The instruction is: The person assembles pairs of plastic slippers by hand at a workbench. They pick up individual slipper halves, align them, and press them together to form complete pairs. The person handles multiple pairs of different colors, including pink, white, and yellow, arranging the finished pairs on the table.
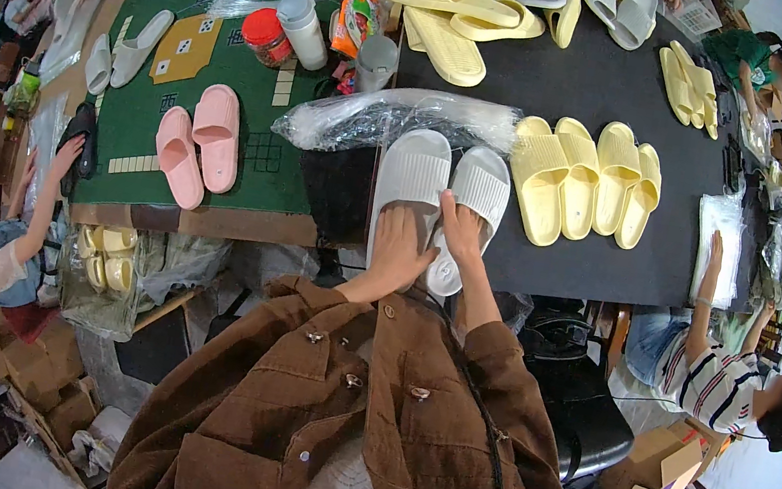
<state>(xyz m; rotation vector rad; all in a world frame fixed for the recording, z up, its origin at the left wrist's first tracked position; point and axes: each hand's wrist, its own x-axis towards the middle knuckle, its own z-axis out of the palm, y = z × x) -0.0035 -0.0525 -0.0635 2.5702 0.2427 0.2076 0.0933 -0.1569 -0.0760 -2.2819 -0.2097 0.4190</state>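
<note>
Side by side at the near table edge lie two light grey slippers with ribbed straps, the left grey slipper (416, 162) and the right grey slipper (482, 179). My left hand (396, 248) grips the left one, its fingers over the insole by the strap opening and its thumb toward the inner side. With my right hand (462, 237) I hold the right one, fingers reaching along its inner edge to the strap. The right slipper's heel shows below that hand; the left heel is mostly covered. Beyond the toes lies a bundle of clear plastic bags (399, 122).
Yellow slippers (578, 176) stand in a row to the right, with more yellow slippers (459, 27) farther back. Pink slippers (199, 145) lie on the green mat (288, 191) at left. A white tumbler (302, 29) and red-lidded jar (266, 36) stand behind. Co-workers sit around the table.
</note>
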